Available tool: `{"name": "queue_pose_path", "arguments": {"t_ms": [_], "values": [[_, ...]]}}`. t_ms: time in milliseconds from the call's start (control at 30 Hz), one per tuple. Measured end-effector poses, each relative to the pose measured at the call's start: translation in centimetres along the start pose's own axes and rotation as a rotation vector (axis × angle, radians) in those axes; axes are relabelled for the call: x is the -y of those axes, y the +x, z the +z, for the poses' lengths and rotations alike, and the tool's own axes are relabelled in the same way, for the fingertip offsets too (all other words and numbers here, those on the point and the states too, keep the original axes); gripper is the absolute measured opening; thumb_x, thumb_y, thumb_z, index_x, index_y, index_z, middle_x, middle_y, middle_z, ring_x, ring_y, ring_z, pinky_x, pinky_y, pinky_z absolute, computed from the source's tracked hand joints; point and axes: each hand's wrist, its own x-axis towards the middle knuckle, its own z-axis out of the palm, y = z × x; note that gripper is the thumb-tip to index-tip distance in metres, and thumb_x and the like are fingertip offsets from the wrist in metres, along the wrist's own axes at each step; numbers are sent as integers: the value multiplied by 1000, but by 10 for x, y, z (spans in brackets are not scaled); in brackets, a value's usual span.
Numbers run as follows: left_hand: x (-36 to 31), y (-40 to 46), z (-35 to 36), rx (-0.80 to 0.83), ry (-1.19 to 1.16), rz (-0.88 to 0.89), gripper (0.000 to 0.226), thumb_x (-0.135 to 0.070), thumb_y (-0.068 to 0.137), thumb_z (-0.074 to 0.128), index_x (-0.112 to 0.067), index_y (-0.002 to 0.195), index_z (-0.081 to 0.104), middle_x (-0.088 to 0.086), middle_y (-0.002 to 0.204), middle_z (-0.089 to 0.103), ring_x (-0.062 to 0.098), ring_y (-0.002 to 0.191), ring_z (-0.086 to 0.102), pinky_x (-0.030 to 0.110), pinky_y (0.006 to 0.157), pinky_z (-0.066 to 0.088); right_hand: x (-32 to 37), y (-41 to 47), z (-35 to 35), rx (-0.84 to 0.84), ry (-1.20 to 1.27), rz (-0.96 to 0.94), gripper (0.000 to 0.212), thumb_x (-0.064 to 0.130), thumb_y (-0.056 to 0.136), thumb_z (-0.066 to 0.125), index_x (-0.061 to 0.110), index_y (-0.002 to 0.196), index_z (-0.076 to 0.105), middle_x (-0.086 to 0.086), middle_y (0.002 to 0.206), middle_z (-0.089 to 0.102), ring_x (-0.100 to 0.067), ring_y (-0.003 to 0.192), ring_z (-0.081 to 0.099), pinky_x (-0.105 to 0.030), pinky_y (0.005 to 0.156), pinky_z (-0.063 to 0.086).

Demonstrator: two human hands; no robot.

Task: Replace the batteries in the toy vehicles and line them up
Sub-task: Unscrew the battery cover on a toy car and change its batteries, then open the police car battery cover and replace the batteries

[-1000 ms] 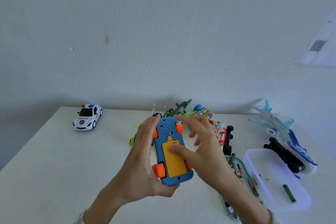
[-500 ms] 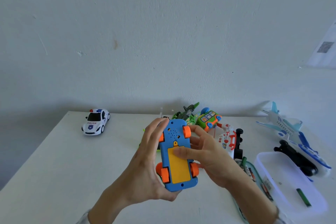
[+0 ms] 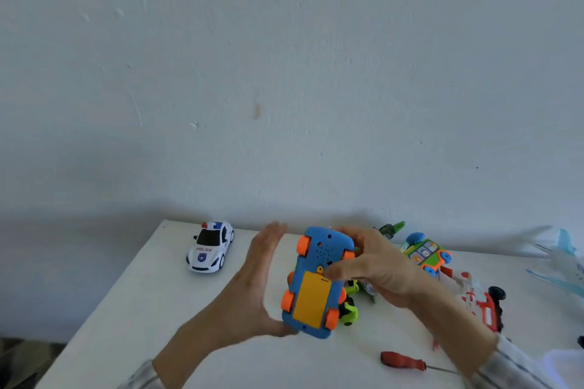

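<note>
A white table (image 3: 151, 309) stands against a pale wall, seen from above by the person working at it. Far left, a white police car (image 3: 210, 248) stands on its wheels alone near the back edge, well apart from the other toys; it looks like the start of the line, though whether its batteries are changed cannot be seen. Next, the left hand (image 3: 252, 287) is open, fingers straight and pointing up, its heel and thumb touching the lower left corner of a blue toy car (image 3: 316, 281). That car is held above the table, belly toward the camera, its yellow battery cover (image 3: 313, 300) seated in place. The right hand (image 3: 376, 265) grips the car's upper right side, fingers curled behind it and the thumb by the cover's tab. Judging from this, the car is nearly finished or just begun; the cover's screw cannot be made out. Below, a red-handled screwdriver (image 3: 403, 361) lies on the table. To the right, a green toy bus (image 3: 423, 251), a red and white vehicle (image 3: 474, 300) and a pale blue aeroplane (image 3: 565, 262) lie jumbled, not lined up.
</note>
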Motion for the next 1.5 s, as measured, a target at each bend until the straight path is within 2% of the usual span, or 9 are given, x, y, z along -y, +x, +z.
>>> {"name": "queue_pose_path", "arguments": {"t_ms": [200, 333, 467, 567, 700, 833, 1067, 1300, 1500], "values": [[130, 46, -30, -264, 253, -531, 104, -38, 71, 80, -23, 149, 14, 14, 153, 4, 31, 140, 18, 36, 109, 28, -3, 90, 30, -242, -396, -106, 56, 11, 60, 81, 25, 108, 54, 2, 85, 65, -8, 70, 61, -21, 62, 54], [179, 62, -29, -289, 323, -747, 111, -43, 65, 81, -12, 147, 13, 24, 145, 17, 40, 128, 35, 39, 101, 40, -32, 153, 59, -258, -626, -214, 74, 21, 61, 82, 22, 126, 47, -2, 107, 52, -16, 93, 54, -26, 74, 50], [200, 60, -29, -304, 260, -733, 102, -35, 64, 80, -16, 142, 17, 12, 119, 49, 26, 98, 56, 31, 77, 53, -58, 198, 80, -145, -928, -325, 78, 25, 71, 76, 20, 138, 37, -5, 117, 46, -21, 106, 44, -29, 91, 40], [214, 47, -40, -418, 235, -775, 94, -38, 63, 80, -13, 137, 27, 11, 109, 58, 25, 91, 58, 36, 75, 55, -74, 221, 97, -79, -1044, -428, 75, 22, 70, 74, 15, 137, 41, -11, 119, 48, -27, 110, 45, -35, 97, 38], [206, 19, -61, -599, 146, -837, 91, -31, 65, 83, -8, 136, 31, 15, 112, 59, 32, 97, 57, 37, 74, 51, -89, 240, 112, 27, -1209, -570, 82, 19, 60, 83, 13, 131, 44, -18, 119, 51, -37, 108, 51, -48, 90, 47], [197, -10, -76, -683, 70, -872, 81, -17, 70, 81, -8, 137, 35, 14, 119, 59, 35, 105, 54, 30, 72, 38, -98, 246, 120, 37, -1219, -676, 90, 16, 49, 91, 15, 124, 42, -17, 112, 57, -35, 97, 60, -43, 75, 57], [179, -31, -77, -700, -15, -891, 80, -13, 72, 79, -9, 137, 33, 15, 125, 56, 34, 105, 53, 32, 76, 39, -109, 240, 126, 3, -1263, -633, 93, 13, 39, 90, 13, 120, 45, -16, 121, 43, -39, 107, 58, -42, 78, 56], [161, -32, -75, -713, -60, -835, 83, -15, 71, 80, -13, 138, 30, 16, 120, 57, 23, 91, 48, 30, 73, 41, -116, 244, 127, 57, -1362, -671, 95, 25, 27, 91, 15, 110, 46, -9, 103, 61, -34, 98, 61, -40, 78, 56], [145, -27, -76, -706, -53, -792, 84, -18, 72, 80, -17, 138, 28, 8, 114, 54, 22, 89, 51, 28, 68, 44, -119, 239, 131, 0, -1409, -688, 84, 11, 38, 90, 12, 112, 50, -15, 110, 59, -39, 109, 57, -43, 82, 55]]}}
